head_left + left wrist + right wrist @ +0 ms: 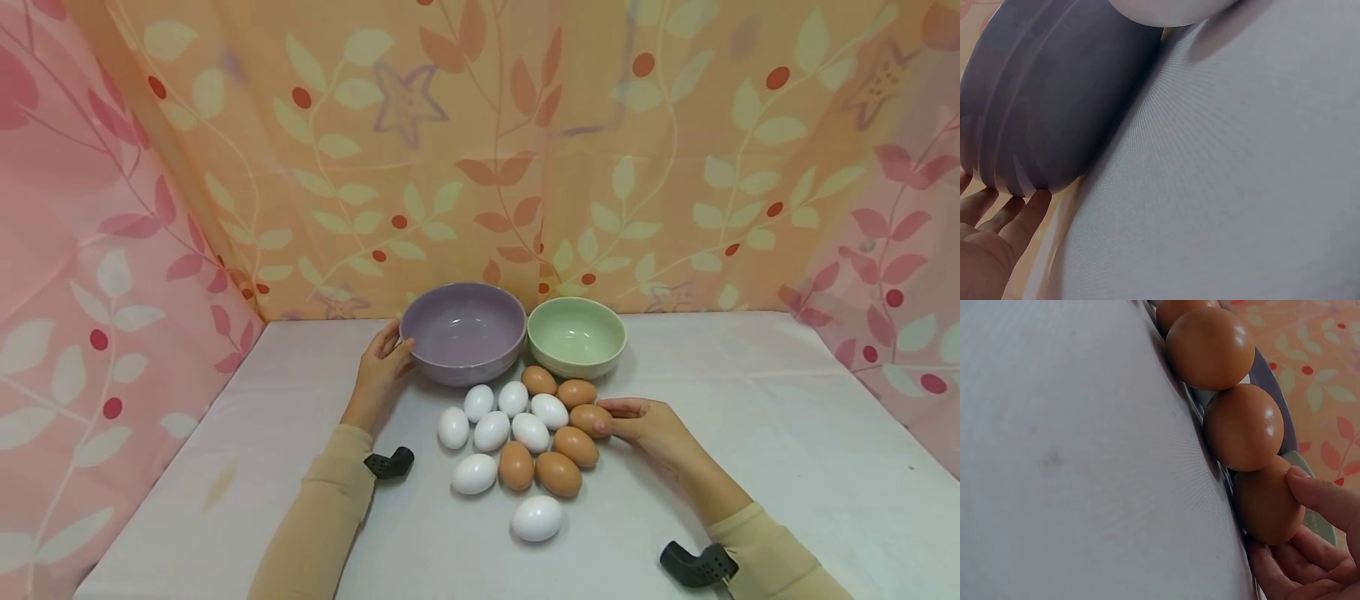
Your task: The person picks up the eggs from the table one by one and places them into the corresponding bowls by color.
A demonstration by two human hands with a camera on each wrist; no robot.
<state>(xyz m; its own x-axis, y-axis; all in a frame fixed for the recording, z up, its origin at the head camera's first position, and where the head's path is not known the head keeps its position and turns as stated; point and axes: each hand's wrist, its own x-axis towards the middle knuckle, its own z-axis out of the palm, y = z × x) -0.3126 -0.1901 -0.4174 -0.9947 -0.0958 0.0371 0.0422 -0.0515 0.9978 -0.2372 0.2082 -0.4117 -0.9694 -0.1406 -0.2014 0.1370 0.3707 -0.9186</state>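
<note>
Apparently we are at the grasping step: our right hand (pixel 649 422) pinches a brown egg (pixel 585 420) near the green bowl (pixel 576 336), toward the far edge of the table (pixel 787 400). Our left hand (pixel 380 364), fingers fairly straight, touches the purple bowl (pixel 462 329). Lifting the egg would call for gentle pressure.

Behind the counter (pixel 810 400), which is white on top, hangs an orange-yellow curtain (pixel 570 75) printed with pale leaves, coral branches, red dots and purple-outlined stars. A pink leaf-patterned curtain (pixel 52 242) closes the left side, and a similar pink cloth (pixel 911 275) the right. A faint yellowish stain (pixel 220 488) marks the counter's left part.
</note>
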